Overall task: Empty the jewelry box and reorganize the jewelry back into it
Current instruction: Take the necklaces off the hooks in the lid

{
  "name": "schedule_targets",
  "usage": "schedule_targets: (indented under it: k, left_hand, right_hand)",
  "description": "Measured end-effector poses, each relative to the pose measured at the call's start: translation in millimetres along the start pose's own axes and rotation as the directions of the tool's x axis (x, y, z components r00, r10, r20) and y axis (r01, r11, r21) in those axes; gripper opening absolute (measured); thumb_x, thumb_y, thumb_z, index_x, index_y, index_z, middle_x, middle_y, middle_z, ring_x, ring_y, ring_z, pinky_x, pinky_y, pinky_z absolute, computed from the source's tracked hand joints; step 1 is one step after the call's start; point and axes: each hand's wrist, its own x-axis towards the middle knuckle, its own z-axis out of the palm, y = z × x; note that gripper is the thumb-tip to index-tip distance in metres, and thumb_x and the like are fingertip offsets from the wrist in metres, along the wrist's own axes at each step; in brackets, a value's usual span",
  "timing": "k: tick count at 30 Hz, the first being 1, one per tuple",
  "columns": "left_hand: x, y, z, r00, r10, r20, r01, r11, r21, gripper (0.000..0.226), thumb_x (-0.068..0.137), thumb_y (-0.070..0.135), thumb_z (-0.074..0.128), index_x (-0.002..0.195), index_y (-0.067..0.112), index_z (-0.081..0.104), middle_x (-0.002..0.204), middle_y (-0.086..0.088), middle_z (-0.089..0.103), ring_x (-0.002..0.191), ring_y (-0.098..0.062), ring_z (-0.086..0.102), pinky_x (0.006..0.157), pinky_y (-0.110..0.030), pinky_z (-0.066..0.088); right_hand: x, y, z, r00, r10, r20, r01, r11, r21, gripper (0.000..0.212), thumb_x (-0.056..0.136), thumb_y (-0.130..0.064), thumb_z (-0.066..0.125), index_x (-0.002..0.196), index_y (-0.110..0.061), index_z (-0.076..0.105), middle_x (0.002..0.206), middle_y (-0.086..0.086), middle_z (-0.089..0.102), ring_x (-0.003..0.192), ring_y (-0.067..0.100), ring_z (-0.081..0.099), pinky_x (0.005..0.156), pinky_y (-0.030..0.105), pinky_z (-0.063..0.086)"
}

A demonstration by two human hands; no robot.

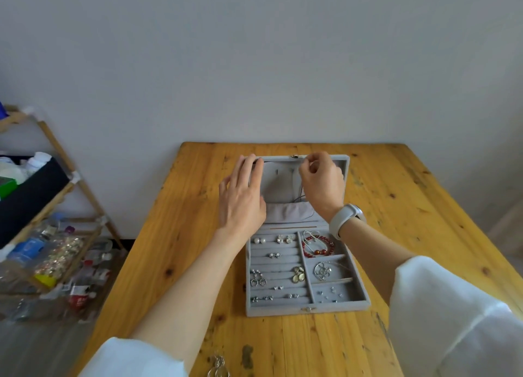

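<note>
A grey velvet jewelry box (307,308) lies open on the wooden table (410,206), its lid (278,182) tilted back. Several earrings (284,238) sit in the ring rows on the left. A red bead bracelet (318,247), a silver pendant (322,270) and small studs (329,293) fill the right compartments. My left hand (243,198) rests flat on the lid's left side, fingers apart. My right hand (322,178) pinches a thin dark necklace cord (302,195) near the lid's top edge; the cord hangs down to the lid pocket (285,211).
A silver piece of jewelry (218,365) lies on the table near the front edge. A bamboo shelf (56,206) with bottles and packets stands to the left of the table. A white wall is behind the table.
</note>
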Motion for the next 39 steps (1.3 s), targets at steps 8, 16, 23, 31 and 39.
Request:
schedule_targets:
  k: [8, 16, 23, 31, 39]
  left_hand:
    - [0.8, 6.1, -22.2, 0.996, -0.047, 0.072, 0.055, 0.992, -0.118, 0.063, 0.088, 0.015, 0.055, 0.144, 0.011, 0.026, 0.155, -0.003, 0.011, 0.143, -0.02, 0.004, 0.112, -0.04, 0.016]
    - [-2.7, 52.2, -70.4, 0.971, -0.118, 0.208, 0.232, 0.674, -0.701, 0.06, 0.09, 0.017, 0.056, 0.143, 0.022, 0.028, 0.148, 0.008, 0.029, 0.135, -0.009, 0.027, 0.111, -0.031, 0.025]
    - [-70.0, 83.6, -106.6, 0.921, 0.009, 0.389, 0.367, 0.31, -0.877, 0.026, 0.085, 0.021, 0.061, 0.111, 0.017, 0.06, 0.094, 0.007, 0.068, 0.088, 0.003, 0.062, 0.079, -0.012, 0.047]
    - [-224.1, 87.2, -80.4, 0.682, -0.133, 0.72, 0.731, 0.075, -0.678, 0.009, 0.09, 0.003, 0.054, 0.086, 0.008, 0.061, 0.069, -0.002, 0.066, 0.063, -0.011, 0.063, 0.07, -0.03, 0.053]
    - [-287.7, 77.0, -77.9, 0.661, -0.202, 0.722, 0.728, 0.406, -0.553, 0.014, 0.089, 0.003, 0.056, 0.079, 0.013, 0.058, 0.069, 0.0, 0.064, 0.057, -0.009, 0.057, 0.057, -0.027, 0.051]
  right_hand:
    - [11.0, -40.9, -47.4, 0.963, -0.265, 0.048, 0.252, 0.948, 0.193, 0.008, 0.091, -0.012, 0.049, 0.088, -0.008, 0.055, 0.058, -0.004, 0.049, 0.051, 0.013, 0.043, 0.056, 0.032, 0.039]
    - [-7.3, -91.9, -102.2, 0.911, -0.406, 0.071, 0.349, 0.853, 0.388, 0.016, 0.092, -0.004, 0.045, 0.081, -0.015, 0.047, 0.072, -0.01, 0.05, 0.067, 0.002, 0.051, 0.064, 0.028, 0.049]
    - [-70.7, -83.4, -133.8, 0.95, -0.242, 0.198, 0.073, 0.788, 0.611, 0.022, 0.093, -0.001, 0.042, 0.075, -0.013, 0.047, 0.069, 0.003, 0.058, 0.06, 0.012, 0.058, 0.059, 0.025, 0.052]
    - [-169.5, 2.2, -119.5, 0.929, 0.167, 0.329, -0.34, 0.736, 0.585, 0.023, 0.093, -0.007, 0.04, 0.072, -0.014, 0.045, 0.065, 0.003, 0.053, 0.05, 0.008, 0.054, 0.047, 0.018, 0.046]
    - [-228.1, 58.8, -86.2, 0.786, 0.403, 0.469, -0.592, 0.708, 0.384, 0.012, 0.095, -0.01, 0.038, 0.089, -0.005, 0.048, 0.077, 0.005, 0.054, 0.065, 0.015, 0.056, 0.051, 0.019, 0.052]
